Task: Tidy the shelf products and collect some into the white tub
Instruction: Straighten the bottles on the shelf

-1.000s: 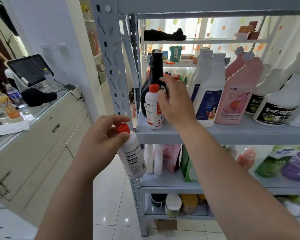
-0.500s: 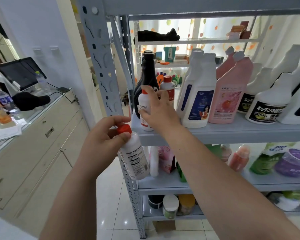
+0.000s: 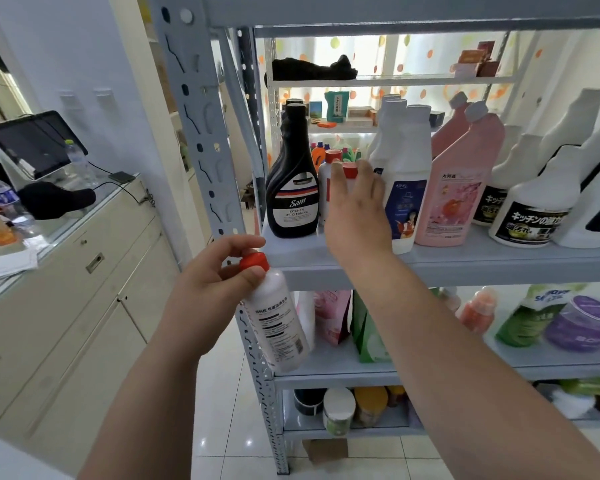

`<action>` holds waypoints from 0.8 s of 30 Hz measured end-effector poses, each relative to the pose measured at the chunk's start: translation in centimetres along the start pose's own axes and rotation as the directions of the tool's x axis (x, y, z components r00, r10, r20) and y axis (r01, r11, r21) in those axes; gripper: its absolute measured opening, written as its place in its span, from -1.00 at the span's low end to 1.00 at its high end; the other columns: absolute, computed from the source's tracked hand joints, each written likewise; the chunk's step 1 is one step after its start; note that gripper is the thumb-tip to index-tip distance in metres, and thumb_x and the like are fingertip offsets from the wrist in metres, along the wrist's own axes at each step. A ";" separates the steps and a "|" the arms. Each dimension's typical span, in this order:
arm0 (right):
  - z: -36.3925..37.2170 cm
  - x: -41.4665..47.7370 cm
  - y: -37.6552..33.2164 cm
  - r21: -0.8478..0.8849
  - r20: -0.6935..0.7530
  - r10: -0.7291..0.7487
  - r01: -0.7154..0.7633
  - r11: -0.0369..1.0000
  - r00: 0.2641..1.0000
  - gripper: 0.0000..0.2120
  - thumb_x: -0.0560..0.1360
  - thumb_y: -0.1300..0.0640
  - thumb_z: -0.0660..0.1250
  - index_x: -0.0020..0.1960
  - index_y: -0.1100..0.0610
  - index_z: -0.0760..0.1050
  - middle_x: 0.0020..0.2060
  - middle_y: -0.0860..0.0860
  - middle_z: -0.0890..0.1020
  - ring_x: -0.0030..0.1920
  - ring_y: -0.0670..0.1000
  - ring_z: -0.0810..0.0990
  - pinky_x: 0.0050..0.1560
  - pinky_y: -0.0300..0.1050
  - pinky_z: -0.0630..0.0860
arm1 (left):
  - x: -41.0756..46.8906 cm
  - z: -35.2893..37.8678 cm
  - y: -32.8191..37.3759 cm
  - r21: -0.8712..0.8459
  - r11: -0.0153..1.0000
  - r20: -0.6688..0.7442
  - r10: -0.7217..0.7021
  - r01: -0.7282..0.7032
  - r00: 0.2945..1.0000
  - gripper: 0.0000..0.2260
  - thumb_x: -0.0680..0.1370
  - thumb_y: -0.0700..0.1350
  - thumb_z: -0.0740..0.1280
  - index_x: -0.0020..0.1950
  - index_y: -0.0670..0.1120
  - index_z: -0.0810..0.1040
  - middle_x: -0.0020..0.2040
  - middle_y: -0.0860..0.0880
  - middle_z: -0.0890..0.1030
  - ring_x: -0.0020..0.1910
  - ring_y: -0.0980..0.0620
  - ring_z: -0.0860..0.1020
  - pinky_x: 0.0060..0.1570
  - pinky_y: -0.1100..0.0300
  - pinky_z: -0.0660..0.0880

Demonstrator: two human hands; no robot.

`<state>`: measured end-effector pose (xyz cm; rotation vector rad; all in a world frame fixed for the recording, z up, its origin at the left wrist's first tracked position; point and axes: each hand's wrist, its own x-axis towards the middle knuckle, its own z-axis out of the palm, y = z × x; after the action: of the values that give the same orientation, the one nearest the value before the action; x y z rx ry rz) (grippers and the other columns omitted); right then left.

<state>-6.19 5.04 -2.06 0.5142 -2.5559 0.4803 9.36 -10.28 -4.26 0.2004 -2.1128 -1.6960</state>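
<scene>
Altogether three red-capped bottles (image 3: 278, 327), two shelved.

Reds, whites and pinks against a pale grey-blue shelf frame (image 3: 465, 268).

Nearest bottle (image 3: 278, 323) white with a red cap and black print; black bottle (image 3: 293, 181) with a white label banded red and blue; small bottles (image 3: 326, 185) white, red-capped; tall bottles (image 3: 407, 157) white with dark blue labels; pink bottle (image 3: 465, 174) printed with blossoms, pale-capped; spray bottles (image 3: 534, 188) white with black labels and white lettering; below, a green pouch (image 3: 527, 323) and a purple jar (image 3: 586, 320); behind, a white curtain (image 3: 371, 50) dotted orange and green; cream cabinet (image 3: 84, 289) at the left.
</scene>
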 end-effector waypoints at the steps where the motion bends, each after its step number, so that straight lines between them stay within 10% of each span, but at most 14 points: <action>1: -0.3 -1.2 0.0 0.072 -0.051 -0.047 0.050 0.996 0.998 -0.33 0.59 0.25 0.29 0.62 0.06 0.11 0.54 0.19 0.13 0.52 0.23 0.15 0.33 0.09 0.45 | 0.0 0.0 0.0 -0.038 0.999 -0.001 -0.014 0.014 1.000 -0.71 0.53 -0.21 0.44 0.05 0.22 0.67 0.07 0.07 0.62 0.04 -0.07 0.64 0.09 -0.21 0.58; 4: -1.3 -6.8 0.0 0.527 0.065 -0.142 0.087 0.845 0.988 -0.54 0.68 -0.07 0.24 0.54 -0.01 0.31 0.34 -0.03 0.43 0.34 -0.07 0.43 0.27 -0.11 0.45 | 0.3 0.2 0.1 -0.195 0.977 0.024 -0.079 0.082 0.997 -0.78 0.50 -0.20 0.42 0.04 0.09 0.70 0.05 -0.06 0.60 -0.05 -0.13 0.60 -0.08 -0.12 0.60; 6: -1.8 -10.8 0.0 0.783 0.415 -0.229 -0.218 0.582 0.880 -0.62 0.62 -0.23 0.19 0.41 -0.23 0.41 0.19 -0.18 0.58 0.19 -0.23 0.56 0.13 -0.23 0.51 | 0.4 0.5 0.4 -0.279 0.951 0.063 -0.122 0.135 0.991 -0.82 0.55 -0.27 0.38 0.05 -0.02 0.67 -0.01 -0.08 0.59 -0.10 -0.10 0.60 -0.20 0.02 0.59; 9: -0.8 -14.9 0.3 0.782 0.623 -0.264 -0.574 0.242 0.737 -0.81 0.61 -0.27 0.20 0.17 -0.42 0.53 0.14 -0.10 0.69 0.15 -0.04 0.68 0.08 -0.05 0.63 | 0.0 1.8 0.8 -0.292 0.940 0.099 -0.154 0.177 0.983 -0.85 0.58 -0.24 0.35 0.10 -0.05 0.60 -0.03 -0.06 0.61 -0.14 -0.04 0.63 -0.20 0.07 0.58; 14: -0.4 -17.9 1.1 0.794 0.572 -0.140 -0.589 -0.151 0.808 -0.54 0.52 -0.06 0.23 0.39 0.00 0.45 0.06 0.16 0.69 -0.10 0.16 0.70 -0.18 0.01 0.63 | -2.8 5.1 -0.3 -0.245 0.946 0.167 -0.173 0.211 0.971 -0.70 0.53 0.10 0.41 0.24 0.06 0.57 0.11 -0.02 0.66 0.10 -0.08 0.66 0.17 -0.13 0.60; 17: -0.6 -18.7 2.4 0.832 0.529 -0.035 -0.526 -0.173 0.848 -0.50 0.52 -0.03 0.25 0.45 -0.04 0.41 0.15 0.13 0.67 0.09 0.18 0.67 0.00 0.13 0.63 | -5.5 6.6 -1.4 -0.183 0.964 0.268 -0.139 0.192 0.953 -0.70 0.60 0.07 0.33 0.34 0.11 0.49 0.17 0.12 0.66 0.15 0.06 0.65 0.17 -0.03 0.60; 24: -2.4 -19.9 7.0 0.906 0.398 -0.011 -0.391 0.162 0.917 -0.32 0.42 -0.02 0.42 0.46 -0.41 0.30 0.34 -0.09 0.55 0.35 -0.02 0.55 0.27 0.11 0.58 | -8.4 12.4 -2.7 -0.290 0.864 0.380 -0.290 0.411 0.878 -0.67 0.71 -0.08 0.12 0.44 0.11 0.48 0.26 0.00 0.66 0.22 -0.06 0.64 0.12 -0.12 0.63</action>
<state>7.76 17.42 -12.11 0.6864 -2.1905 2.4528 11.52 3.27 -10.84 0.2220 -2.0167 -2.4598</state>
